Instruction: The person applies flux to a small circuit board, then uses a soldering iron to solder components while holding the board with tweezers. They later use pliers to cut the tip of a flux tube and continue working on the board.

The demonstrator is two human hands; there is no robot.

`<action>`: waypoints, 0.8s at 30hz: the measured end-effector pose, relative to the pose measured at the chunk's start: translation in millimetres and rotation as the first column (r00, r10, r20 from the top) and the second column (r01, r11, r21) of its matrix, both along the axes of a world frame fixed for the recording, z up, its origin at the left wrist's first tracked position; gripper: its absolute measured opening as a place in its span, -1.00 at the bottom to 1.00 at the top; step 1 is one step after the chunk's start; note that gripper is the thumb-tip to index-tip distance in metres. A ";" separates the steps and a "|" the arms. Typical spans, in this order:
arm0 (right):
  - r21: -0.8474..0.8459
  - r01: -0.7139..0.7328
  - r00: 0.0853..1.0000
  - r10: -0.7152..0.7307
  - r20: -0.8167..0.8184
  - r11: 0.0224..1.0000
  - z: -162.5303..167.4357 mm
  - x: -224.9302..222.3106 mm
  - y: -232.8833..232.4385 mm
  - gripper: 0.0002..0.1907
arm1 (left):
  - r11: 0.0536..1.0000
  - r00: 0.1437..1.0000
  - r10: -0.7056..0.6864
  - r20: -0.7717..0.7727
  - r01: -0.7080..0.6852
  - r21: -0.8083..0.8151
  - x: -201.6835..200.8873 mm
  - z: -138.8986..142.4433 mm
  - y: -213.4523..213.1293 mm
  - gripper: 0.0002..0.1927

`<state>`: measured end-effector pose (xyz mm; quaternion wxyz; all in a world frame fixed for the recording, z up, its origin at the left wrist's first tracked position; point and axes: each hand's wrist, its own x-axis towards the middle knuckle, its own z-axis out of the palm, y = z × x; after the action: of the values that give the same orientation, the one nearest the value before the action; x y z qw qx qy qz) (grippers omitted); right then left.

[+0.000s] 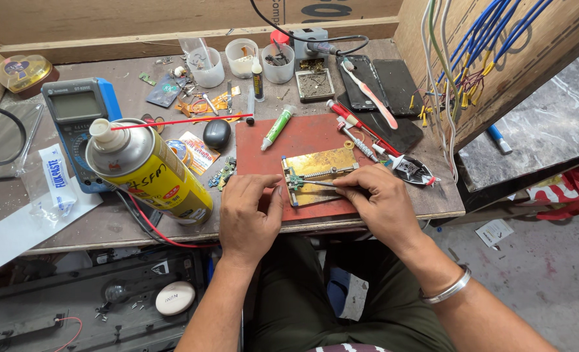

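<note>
Three clear plastic cups (242, 57) stood in a row at the back of the workbench (117, 225) and held small parts that were too small to identify; beside them a shallow square tray (315, 85) held a heap of fine metal pieces. A brass board-holding fixture (319, 175) lay on a red mat (302, 140) at the front centre of the bench, its long axis running left to right and tilted slightly up toward the right. The left hand (247, 212) rested on the mat's left front corner, fingers curled, with its fingertips against the left end of the fixture. The right hand (377, 202) pinched a thin metal tool (315, 184) that lay nearly horizontal, its tip pointing left at a small part clamped at the fixture's left end. A yellow aerosol can (149, 173) with a red straw stood left of the hands, in front of a blue multimeter (81, 124). Two dark phones (381, 81) lay at the right rear. The bench top was worn grey board walled by plywood, with blue and white wires (465, 58) hanging at the right and a speckled floor beyond.
</note>
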<state>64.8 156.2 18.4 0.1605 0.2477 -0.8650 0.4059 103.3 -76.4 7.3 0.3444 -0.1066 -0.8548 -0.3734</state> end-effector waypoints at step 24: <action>-0.149 0.133 0.981 -0.109 0.158 0.980 -6.5 33.9 -28.8 -0.84 | 1.000 1.000 -0.016 -0.007 0.016 -0.002 -11.8 -11.2 -2.6 -0.85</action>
<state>98.7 127.4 11.9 0.1391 0.1497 -0.8530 0.4803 91.5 -78.9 -4.0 0.3443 -0.1149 -0.8531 -0.3748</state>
